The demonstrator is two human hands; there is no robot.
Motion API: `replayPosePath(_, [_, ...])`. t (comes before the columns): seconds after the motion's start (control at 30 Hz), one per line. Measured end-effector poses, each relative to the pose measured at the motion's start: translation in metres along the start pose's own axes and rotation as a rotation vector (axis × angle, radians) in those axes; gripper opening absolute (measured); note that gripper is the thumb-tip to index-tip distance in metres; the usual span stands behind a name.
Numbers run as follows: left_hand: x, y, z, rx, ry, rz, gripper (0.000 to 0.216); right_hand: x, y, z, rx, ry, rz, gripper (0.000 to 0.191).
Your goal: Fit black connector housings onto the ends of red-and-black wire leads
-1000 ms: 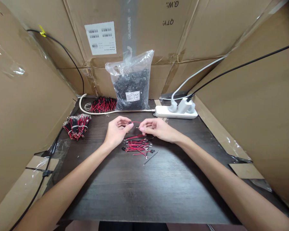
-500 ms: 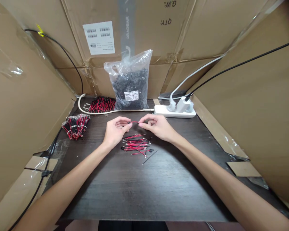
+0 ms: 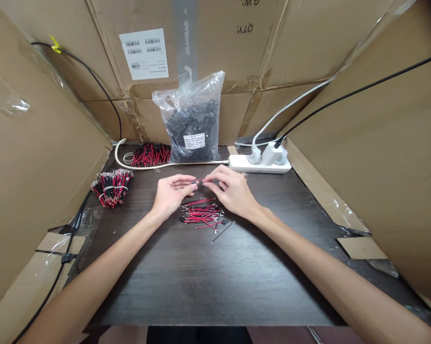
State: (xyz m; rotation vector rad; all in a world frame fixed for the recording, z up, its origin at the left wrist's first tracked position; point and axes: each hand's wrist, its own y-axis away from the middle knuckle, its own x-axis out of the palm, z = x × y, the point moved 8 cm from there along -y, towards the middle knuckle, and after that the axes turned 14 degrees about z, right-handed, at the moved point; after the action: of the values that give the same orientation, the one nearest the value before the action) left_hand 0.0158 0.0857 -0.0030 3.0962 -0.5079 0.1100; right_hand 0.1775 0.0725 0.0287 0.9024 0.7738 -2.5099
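Observation:
My left hand [image 3: 170,193] is closed in a pinch on a small black connector [image 3: 194,182], mostly covered by the fingertips. A short red wire [image 3: 200,179] runs from it toward my right hand [image 3: 233,191]. The right fingers are pinched on a thin black wire, whose end meets the connector; whether it is inserted I cannot tell. Just below both hands lies a loose pile of red and black wires [image 3: 201,214] with metal terminals at their ends. A black connector [image 3: 223,222] and a single black wire [image 3: 222,232] lie at its right edge.
A tied bundle of wires [image 3: 112,187] lies at the left, with another wire heap [image 3: 151,155] behind it. At the back stand a clear bag of black parts [image 3: 194,129] and a white power strip [image 3: 260,165]. Cardboard walls [image 3: 362,143] enclose the dark table [image 3: 208,282].
My right hand has moved slightly left, bringing its fingertips closer to the connector in my left hand. The whole view has shifted a little. The wire pile looks the same.

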Motion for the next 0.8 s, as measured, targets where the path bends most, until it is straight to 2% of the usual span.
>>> replayPosePath(0.8, [0.0017, -0.002, -0.0002, 0.009, 0.031, 0.043, 0.032, -0.0025, 0.0, 0.0035, -0.033, 0.017, -0.001, 0.016])
